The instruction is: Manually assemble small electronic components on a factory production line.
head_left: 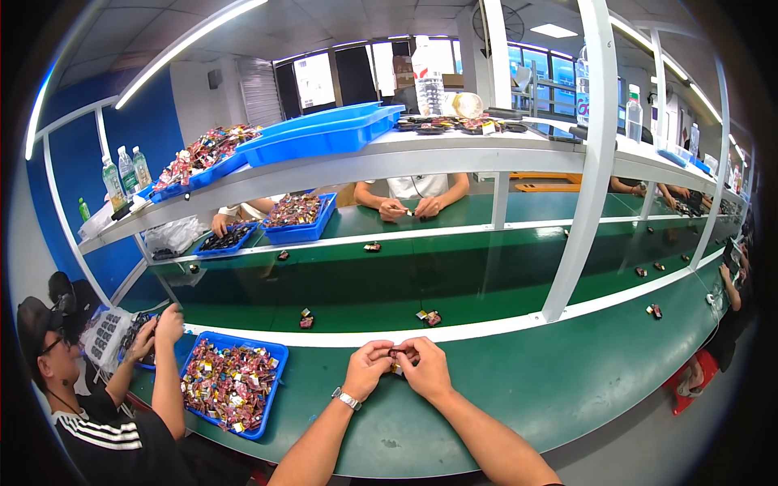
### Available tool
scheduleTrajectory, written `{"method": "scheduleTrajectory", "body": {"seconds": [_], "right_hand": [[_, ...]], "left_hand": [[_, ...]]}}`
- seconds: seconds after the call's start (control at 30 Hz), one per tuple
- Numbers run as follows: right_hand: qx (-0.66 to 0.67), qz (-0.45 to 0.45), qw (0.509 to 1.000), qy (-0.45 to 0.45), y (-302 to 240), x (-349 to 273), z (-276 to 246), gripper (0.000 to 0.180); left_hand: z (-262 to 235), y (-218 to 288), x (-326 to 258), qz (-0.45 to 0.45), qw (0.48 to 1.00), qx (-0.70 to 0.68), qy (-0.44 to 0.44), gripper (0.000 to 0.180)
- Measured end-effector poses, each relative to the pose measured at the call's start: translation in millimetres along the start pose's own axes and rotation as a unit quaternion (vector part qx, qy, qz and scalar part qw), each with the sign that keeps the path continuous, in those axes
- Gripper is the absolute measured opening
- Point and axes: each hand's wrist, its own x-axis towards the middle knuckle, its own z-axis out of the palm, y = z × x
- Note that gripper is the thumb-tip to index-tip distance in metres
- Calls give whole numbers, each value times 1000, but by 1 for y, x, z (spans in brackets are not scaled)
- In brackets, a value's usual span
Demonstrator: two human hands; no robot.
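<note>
Right now both hands meet above the desk (519,397), near the middle of its far edge. The left hand (370,368) and the right hand (424,368) share a small part (396,364), dark with a bit of yellow showing below the fingertips. The grip of each hand is closed to a pinch, thumb and fingers on that part; its finer detail is mostly hidden. A silver watch (347,398) circles the left wrist, and both forearms cross the near edge of the desk.

Toward the left end of the desk, near the left forearm, stands a blue tray (275,381) heaped with little red, white and yellow pieces (231,385). Beyond it, at the left corner, a co-worker (105,429) in a dark top with white stripes has both hands raised.

A white rail (454,330) runs along the far edge. Past it, on a dark green belt (365,312), lie scattered pieces, two of them near the rail. Another small piece (654,310) sits on the desk well to the right, near the far edge.
</note>
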Motion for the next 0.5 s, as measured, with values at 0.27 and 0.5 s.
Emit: {"method": "scheduleTrajectory", "body": {"seconds": [0.27, 0.5], "right_hand": [[-29, -15, 999, -6, 2, -3, 3, 15], [-8, -55, 998, -12, -6, -4, 8, 15]], "left_hand": [[0, -9, 2, 4, 999, 48, 25, 23], [-6, -15, 5, 60, 984, 152, 65, 22]]}}
